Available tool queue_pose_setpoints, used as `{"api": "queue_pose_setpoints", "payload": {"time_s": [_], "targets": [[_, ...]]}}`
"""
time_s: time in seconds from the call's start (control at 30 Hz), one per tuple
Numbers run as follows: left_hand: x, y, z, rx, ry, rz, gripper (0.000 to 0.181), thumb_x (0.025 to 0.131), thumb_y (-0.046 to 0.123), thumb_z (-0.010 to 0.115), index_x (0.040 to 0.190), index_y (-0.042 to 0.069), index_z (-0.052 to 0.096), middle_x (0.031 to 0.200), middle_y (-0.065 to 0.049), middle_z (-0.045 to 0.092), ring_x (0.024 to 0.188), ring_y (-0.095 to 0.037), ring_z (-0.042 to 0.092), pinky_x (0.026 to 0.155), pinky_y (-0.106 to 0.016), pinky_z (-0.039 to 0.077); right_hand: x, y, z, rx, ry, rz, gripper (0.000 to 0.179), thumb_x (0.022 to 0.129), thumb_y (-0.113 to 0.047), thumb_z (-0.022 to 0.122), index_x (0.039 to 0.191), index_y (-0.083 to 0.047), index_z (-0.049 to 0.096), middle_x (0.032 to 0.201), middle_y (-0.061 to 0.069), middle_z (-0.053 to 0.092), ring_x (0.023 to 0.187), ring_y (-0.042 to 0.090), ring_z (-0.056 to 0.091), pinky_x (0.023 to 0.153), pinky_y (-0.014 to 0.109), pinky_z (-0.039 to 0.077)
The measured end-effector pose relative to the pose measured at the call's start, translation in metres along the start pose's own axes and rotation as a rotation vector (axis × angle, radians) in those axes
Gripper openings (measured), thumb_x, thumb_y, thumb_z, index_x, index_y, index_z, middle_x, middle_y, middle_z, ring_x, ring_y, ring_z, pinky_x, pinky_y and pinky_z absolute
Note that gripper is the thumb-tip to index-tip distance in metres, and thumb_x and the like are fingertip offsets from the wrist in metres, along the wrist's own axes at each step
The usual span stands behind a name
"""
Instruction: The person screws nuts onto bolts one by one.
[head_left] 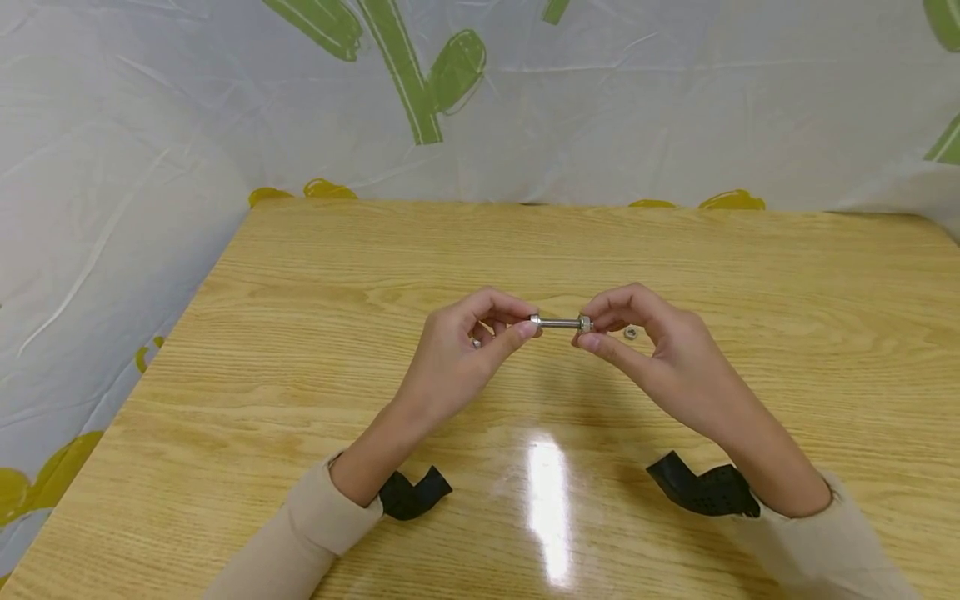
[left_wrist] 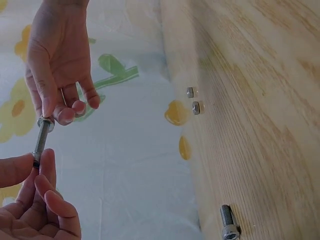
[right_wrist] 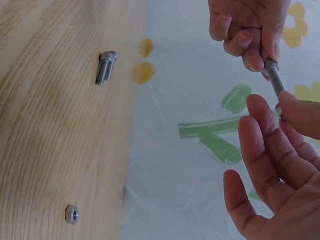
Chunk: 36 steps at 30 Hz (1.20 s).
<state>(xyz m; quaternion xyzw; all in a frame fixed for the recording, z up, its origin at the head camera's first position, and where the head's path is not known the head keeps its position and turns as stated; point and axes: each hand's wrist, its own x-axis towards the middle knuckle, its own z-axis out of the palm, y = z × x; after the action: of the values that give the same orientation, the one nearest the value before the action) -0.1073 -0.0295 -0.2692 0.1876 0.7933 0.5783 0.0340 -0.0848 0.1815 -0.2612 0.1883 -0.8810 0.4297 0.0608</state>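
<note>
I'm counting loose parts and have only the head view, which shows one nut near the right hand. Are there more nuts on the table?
Observer: Yes. The left wrist view shows two loose nuts, close together.
Operator: And the shiny bit just past the left hand?
Observer: Probably the loose bolt that the left wrist view shows lying on the table.
Operator: I can't see the right hand's little finger. Is it touching the held bolt?
Observer: No, the right wrist view shows it standing clear.

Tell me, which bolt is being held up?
The bolt held between left hand and right hand, a nut near its tip; the other bolts lie on the table.
</note>
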Motion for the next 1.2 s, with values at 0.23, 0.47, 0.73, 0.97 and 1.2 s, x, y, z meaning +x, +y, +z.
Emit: {"api": "queue_pose_setpoints", "payload": {"time_s": [0.23, 0.47, 0.73, 0.97, 1.2], "targets": [[-0.0007, 0.0004, -0.0007, -0.006, -0.003, -0.013, 0.014, 0.089, 0.019, 0.064, 0.101, 0.012, 0.067, 0.089, 0.002, 0.067, 0.068, -0.012, 0.055, 0.06, -0.024, 0.046, 0.0003, -0.0009, -0.0021, -0.031, -0.036, 0.044, 0.011, 0.09, -0.017, 0.061, 0.1, -0.017, 0.059, 0.084, -0.009, 0.067, 0.085, 0.003, 0.061, 0.073, 0.023, 0.047], [-0.0012, -0.0002, -0.0009, -0.003, -0.012, 0.005, 0.015, 0.089, 0.019, 0.064, 0.101, 0.011, 0.067, 0.089, 0.001, 0.068, 0.067, -0.012, 0.055, 0.06, -0.025, 0.047, 0.0, -0.0013, 0.0007, 0.003, -0.07, 0.098, 0.016, 0.098, -0.024, 0.048, 0.092, -0.019, 0.061, 0.081, -0.008, 0.065, 0.074, 0.01, 0.053, 0.062, 0.027, 0.04], [-0.0013, 0.0007, -0.0002, -0.005, -0.009, 0.012, 0.013, 0.089, 0.018, 0.064, 0.1, 0.012, 0.067, 0.087, 0.002, 0.068, 0.065, -0.011, 0.054, 0.059, -0.023, 0.046, 0.0003, -0.0005, 0.0039, -0.003, -0.033, 0.151, 0.035, 0.101, -0.03, 0.038, 0.082, -0.016, 0.063, 0.079, -0.002, 0.066, 0.071, 0.012, 0.049, 0.063, 0.029, 0.036], [-0.0013, 0.0014, -0.0015, -0.007, -0.01, 0.0, 0.013, 0.089, 0.02, 0.063, 0.1, 0.014, 0.067, 0.088, 0.004, 0.068, 0.071, -0.014, 0.057, 0.062, -0.025, 0.047, -0.0002, -0.0001, -0.0022, 0.018, -0.024, 0.069, 0.024, 0.091, -0.019, 0.061, 0.114, -0.015, 0.055, 0.099, -0.003, 0.063, 0.09, 0.003, 0.057, 0.078, 0.021, 0.043], [-0.0005, 0.0011, -0.0027, -0.002, 0.0, 0.02, 0.013, 0.089, 0.019, 0.063, 0.1, 0.013, 0.067, 0.088, 0.004, 0.068, 0.072, -0.011, 0.056, 0.063, -0.025, 0.047, -0.0004, -0.0042, -0.0032, -0.017, 0.019, 0.032, 0.014, 0.088, -0.016, 0.064, 0.101, -0.017, 0.06, 0.095, -0.007, 0.063, 0.089, 0.003, 0.056, 0.082, 0.018, 0.04]]}}
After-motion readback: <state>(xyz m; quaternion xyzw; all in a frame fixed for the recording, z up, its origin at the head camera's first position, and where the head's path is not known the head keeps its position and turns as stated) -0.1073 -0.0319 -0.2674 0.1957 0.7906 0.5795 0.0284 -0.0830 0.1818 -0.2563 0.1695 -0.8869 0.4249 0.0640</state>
